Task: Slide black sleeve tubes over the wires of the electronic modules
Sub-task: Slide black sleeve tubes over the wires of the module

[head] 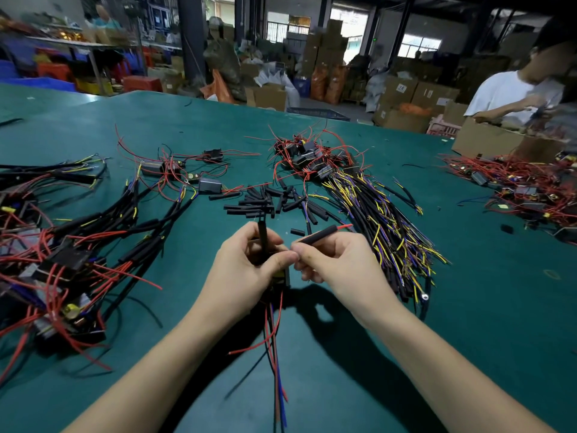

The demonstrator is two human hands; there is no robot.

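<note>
While a black sleeve tube sits slanted at the centre of the frame with a red wire tip poking out of its upper right end, the right hand pinches the tube's lower left end between thumb and fingers. Just to its left, the left hand grips an electronic module whose yellow-and-black body shows below the thumb; a second black tube stands upright out of that fist. Red, black and blue wires trail from the module toward the bottom of the frame.

Beyond the hands lies a loose heap of cut sleeve tubes on the green table. Right of it spreads a bundle of modules with yellow and purple leads. Sleeved modules pile at the left edge. At the upper right, another person works over a cardboard box.
</note>
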